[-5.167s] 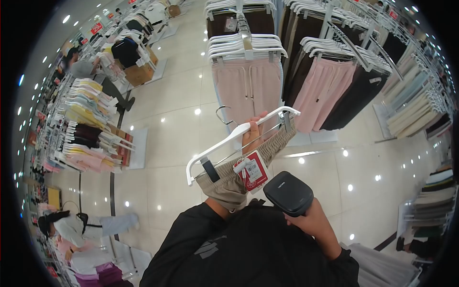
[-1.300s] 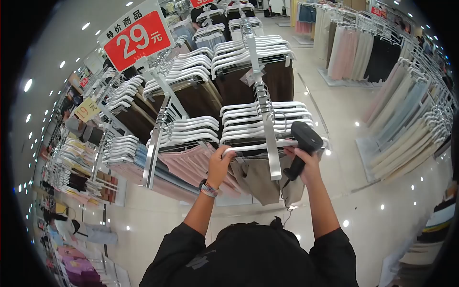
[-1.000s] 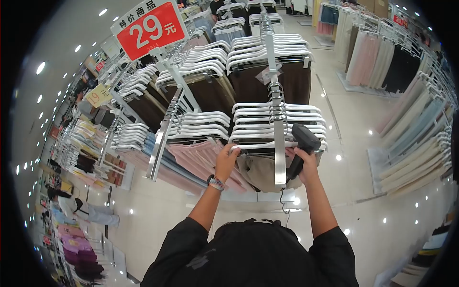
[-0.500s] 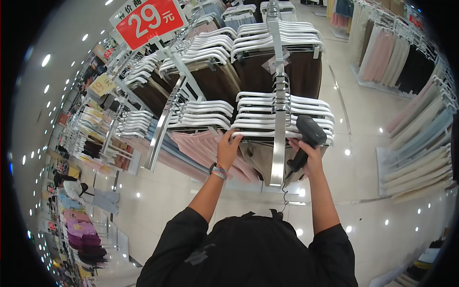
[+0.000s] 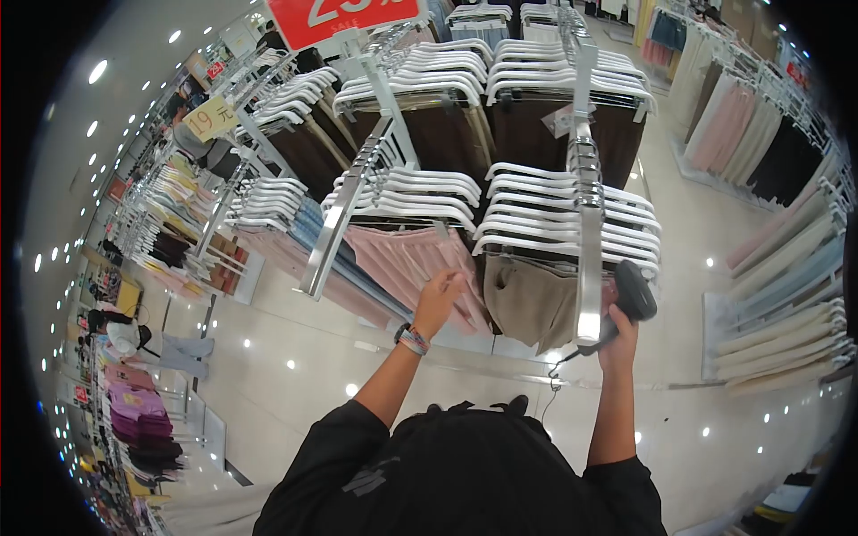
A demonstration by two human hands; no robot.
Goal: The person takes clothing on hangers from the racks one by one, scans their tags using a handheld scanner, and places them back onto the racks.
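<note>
My right hand [image 5: 618, 338] is wrapped around the handle of a black handheld barcode scanner [image 5: 635, 291], beside the front end of a chrome rail [image 5: 589, 308]. A coiled cord [image 5: 554, 380] hangs below the scanner. My left hand [image 5: 438, 301] holds nothing; its fingers are loosely bent and apart, in front of pink trousers [image 5: 393, 255]. Just right of that hand hang khaki trousers [image 5: 529, 299], the frontmost garment under a row of white hangers [image 5: 536, 225] on the chrome rail. A second chrome rail [image 5: 344, 214] carries the pink trousers.
Dark brown trousers [image 5: 527, 134] hang farther back on the rack. A red price sign [image 5: 344, 20] and a yellow one [image 5: 210, 119] stand above the racks. More clothes racks [image 5: 746, 125] line the right side. Glossy tiled floor [image 5: 295, 357] surrounds the rack.
My left hand has come off the front white hanger and moved down and left. My right hand has shifted right with the scanner, which now points more to the right. The view has turned left.
</note>
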